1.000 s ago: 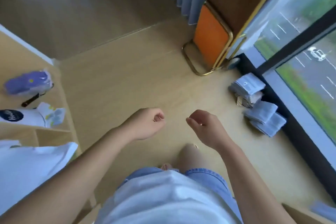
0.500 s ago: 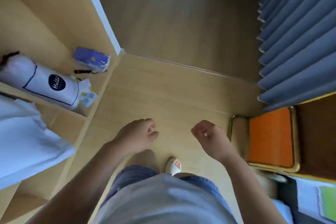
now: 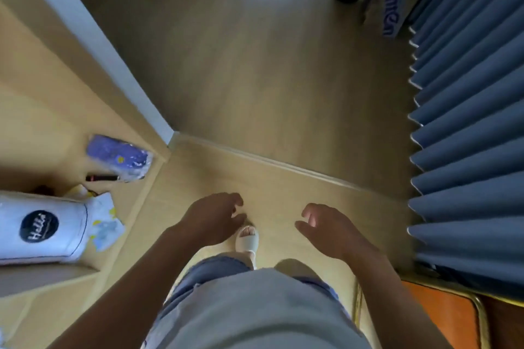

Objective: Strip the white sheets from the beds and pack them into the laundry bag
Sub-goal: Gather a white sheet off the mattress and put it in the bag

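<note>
Both hands are opening out of the loose fists they were making half a second ago, and the view is swinging further left.

The dark floor [image 3: 255, 65] is filling the upper frame, lying beyond the lip [image 3: 283, 166] where the pale platform [image 3: 326, 201] underfoot is ending. A blue curtain [image 3: 467, 122] is hanging down the right side, and a wooden shelf [image 3: 42, 108] is standing on the left, carrying a white pillow [image 3: 42, 229] and a purple packet [image 3: 119, 157].

The left hand [image 3: 211, 218] and right hand [image 3: 326, 228] are hovering with fingers apart and slightly bent, holding nothing. No white sheets or laundry bag are showing here.

The likeliest trouble, I judge, is the open slipper [image 3: 247, 242] catching on that lip while the head is turning, causing a stumble. The right arm may also be brushing close to the orange chair [image 3: 442, 317].
</note>
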A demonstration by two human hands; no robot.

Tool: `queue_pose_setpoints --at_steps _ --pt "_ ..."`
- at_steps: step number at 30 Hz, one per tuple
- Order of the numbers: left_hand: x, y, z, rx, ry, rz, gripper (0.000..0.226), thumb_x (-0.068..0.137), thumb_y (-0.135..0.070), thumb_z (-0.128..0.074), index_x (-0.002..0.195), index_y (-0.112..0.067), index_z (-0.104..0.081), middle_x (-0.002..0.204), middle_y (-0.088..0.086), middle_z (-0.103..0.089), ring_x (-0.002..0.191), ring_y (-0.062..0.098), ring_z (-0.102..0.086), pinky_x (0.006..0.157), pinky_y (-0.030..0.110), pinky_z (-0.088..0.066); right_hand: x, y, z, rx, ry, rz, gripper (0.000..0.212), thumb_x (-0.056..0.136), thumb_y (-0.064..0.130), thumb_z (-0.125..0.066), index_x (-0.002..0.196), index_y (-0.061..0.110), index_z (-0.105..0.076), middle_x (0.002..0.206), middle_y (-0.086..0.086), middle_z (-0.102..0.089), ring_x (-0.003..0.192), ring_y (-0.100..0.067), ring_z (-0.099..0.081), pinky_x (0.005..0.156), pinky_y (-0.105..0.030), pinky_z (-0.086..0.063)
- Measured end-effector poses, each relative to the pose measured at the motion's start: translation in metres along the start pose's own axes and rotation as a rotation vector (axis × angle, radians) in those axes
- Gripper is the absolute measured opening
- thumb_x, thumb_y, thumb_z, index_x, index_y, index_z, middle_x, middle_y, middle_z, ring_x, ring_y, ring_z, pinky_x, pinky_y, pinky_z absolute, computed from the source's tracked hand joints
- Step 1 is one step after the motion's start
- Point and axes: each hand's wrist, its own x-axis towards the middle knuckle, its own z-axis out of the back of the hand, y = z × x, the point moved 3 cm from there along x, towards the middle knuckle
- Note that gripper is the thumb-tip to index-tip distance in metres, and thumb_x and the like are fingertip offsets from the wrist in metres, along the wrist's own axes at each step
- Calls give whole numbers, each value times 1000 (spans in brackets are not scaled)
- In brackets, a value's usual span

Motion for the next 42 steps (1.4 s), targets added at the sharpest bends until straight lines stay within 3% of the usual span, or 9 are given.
queue_pose_setpoints --at_steps 6,10,14,19,25,29,35,38,42 --pt "146 -27 110 59 56 -67 38 96 -40 -51 130 -22 -51 125 -4 -59 112 16 -55 90 27 -42 111 13 98 41 -2 -104 34 98 37 -42 117 13 -56 117 -2 -60 104 -18 -56 85 -29 -42" --pt "239 -28 147 14 148 1 39 96 -43 -49 129 -24 -50 122 -4 -60 109 16 -55 89 28 -43 198 22 167 125 14 -148 41 100 36 -35 107 6 -62 104 -9 -66 94 -24 -61 80 -32 -45" --pt "329 -26 200 -83 222 89 38 96 -42 -50 129 -23 -51 120 -5 -61 107 14 -56 90 27 -44 304 23 252 52 62 -96 35 97 40 -42 117 14 -54 110 0 -61 90 -15 -53 75 -29 -40" --pt "430 -11 306 -267 125 180 35 95 -37 -54 126 -21 -56 115 -2 -64 99 12 -59 83 23 -44 431 59 361 -22 69 -35 28 95 42 -45 98 17 -56 88 5 -56 77 -13 -51 62 -26 -37" --pt "562 50 411 -360 72 304 33 94 -40 -53 122 -23 -57 114 -4 -65 96 13 -59 84 26 -46 594 124 455 -104 85 5 40 96 47 -45 119 17 -55 112 2 -59 91 -14 -52 70 -27 -35" --pt "668 88 518 -295 77 262 37 94 -40 -52 125 -19 -56 117 0 -64 101 16 -59 86 29 -46 702 187 530 -72 21 9 42 96 46 -46 124 16 -53 119 -1 -60 101 -18 -55 74 -27 -37" --pt "821 104 692 -98 65 145 43 95 -41 -52 131 -18 -52 123 3 -62 110 20 -58 90 29 -46 822 248 636 28 -18 -23 34 95 45 -48 109 17 -59 104 2 -61 84 -14 -52 68 -30 -40" --pt "901 100 740 -49 92 98 45 94 -43 -52 132 -19 -51 124 3 -62 112 20 -58 88 28 -44 887 260 686 85 -47 -48 32 94 44 -48 97 15 -61 92 0 -62 81 -17 -57 70 -33 -45" --pt "1004 93 785 -150 166 122 43 93 -43 -54 129 -21 -53 121 1 -63 104 16 -59 85 27 -45 991 267 762 106 -47 -42 31 94 46 -48 105 19 -58 94 6 -58 84 -14 -55 71 -31 -43"
